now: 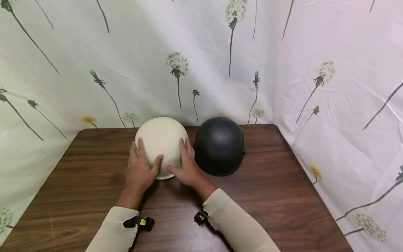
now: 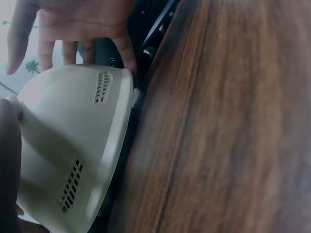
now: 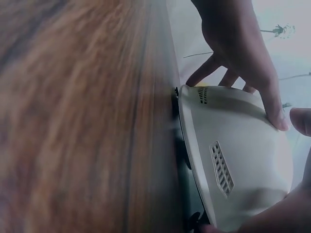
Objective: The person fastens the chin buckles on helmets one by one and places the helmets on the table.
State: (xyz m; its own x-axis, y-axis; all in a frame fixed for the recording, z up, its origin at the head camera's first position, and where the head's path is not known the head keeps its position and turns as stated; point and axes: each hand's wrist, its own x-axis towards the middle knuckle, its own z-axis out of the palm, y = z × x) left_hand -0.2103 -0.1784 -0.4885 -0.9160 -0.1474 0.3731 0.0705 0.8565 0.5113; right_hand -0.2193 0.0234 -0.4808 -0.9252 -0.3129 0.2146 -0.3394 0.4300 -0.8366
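A cream helmet point(image 1: 162, 140) with slotted vents sits dome up toward the back of the wooden table, its rim and dark fittings showing low down in both wrist views. My left hand point(image 1: 138, 169) lies against its left side, fingers spread and fairly straight, thumb on the front of the dome. On the other side, my right hand point(image 1: 186, 167) touches the shell with spread fingers, its thumb pointing toward the left one. In the left wrist view, the right hand's point(image 2: 87, 22) little finger reaches the helmet's rim. The far fingertips are partly hidden behind the shell.
A black helmet point(image 1: 219, 145) stands dome up just right of the cream one, close to my right fingers. The brown wooden table point(image 1: 277, 196) has a back edge against a white cloth point(image 1: 141, 52) printed with dandelions, which also hangs along both sides.
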